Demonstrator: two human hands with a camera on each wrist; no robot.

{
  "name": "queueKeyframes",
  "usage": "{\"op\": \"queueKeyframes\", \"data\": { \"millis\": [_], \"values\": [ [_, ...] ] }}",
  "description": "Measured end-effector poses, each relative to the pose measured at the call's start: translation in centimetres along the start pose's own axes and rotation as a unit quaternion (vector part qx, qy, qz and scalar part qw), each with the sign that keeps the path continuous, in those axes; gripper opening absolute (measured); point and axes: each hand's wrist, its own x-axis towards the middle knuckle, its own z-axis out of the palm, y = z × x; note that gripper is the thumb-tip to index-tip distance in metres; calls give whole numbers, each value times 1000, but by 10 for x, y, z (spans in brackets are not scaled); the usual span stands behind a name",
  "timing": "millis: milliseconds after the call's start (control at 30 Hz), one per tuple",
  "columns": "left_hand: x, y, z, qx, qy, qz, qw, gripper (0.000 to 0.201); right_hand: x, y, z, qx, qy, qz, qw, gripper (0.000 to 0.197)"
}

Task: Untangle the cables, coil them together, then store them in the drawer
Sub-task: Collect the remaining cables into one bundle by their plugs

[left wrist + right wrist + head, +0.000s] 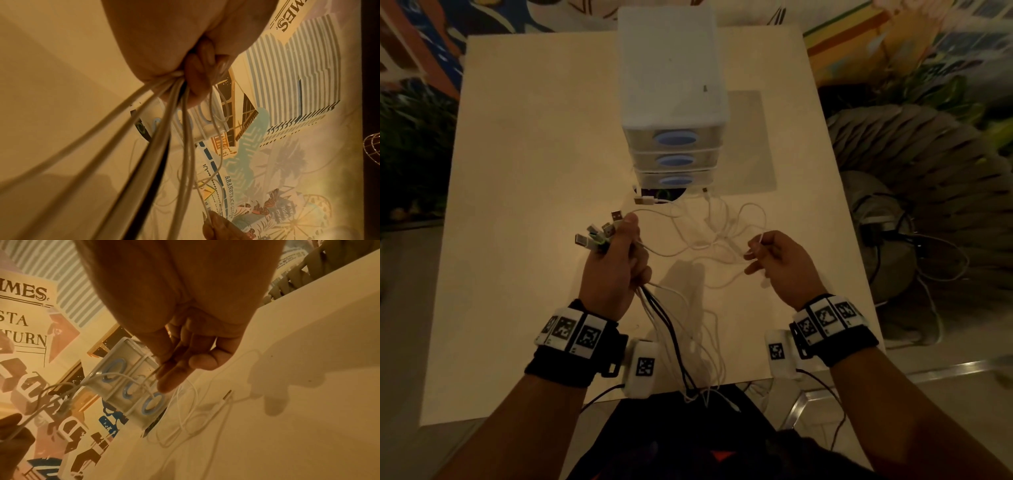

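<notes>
The left hand was closed in a fist round a bundle of cables, their USB plugs fanning out above its knuckles and their lengths hanging toward the person. The right hand pinched one white cable between thumb and fingers. Loose loops lay on the desk between the hands and the drawer unit beyond them, all three drawers closed.

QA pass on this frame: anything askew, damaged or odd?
Nothing damaged. The thin white cables are loosely tangled on the beige table before the closed white three-drawer plastic organiser. Several hang off the near edge from the left hand; the right hand pinches one.
</notes>
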Motion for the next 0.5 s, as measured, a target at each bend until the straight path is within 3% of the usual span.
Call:
{"op": "queueKeyframes", "data": {
  "millis": [100, 300, 400, 433, 500],
  "values": [
    [-1, 1, -1, 6, -3, -2, 1000, 40, -2, 6, -3, -28, 12, -11, 999, 7],
    [-6, 4, -1, 15, 7, 12, 1000, 41, 10, 37, -13, -123, 54, 24, 991, 9],
    [-8, 6, -5, 16, 8, 16, 1000, 41, 16, 47, -21, -152, 43, 51, 986, 3],
    [-8, 7, -6, 18, 9, 17, 1000, 41, 17, 48, -23, -151, 35, 63, 986, 6],
    [-10, 8, -7, 21, 10, 18, 1000, 40, 14, 41, -26, -174, 30, 86, 981, 32]
  ]
}}
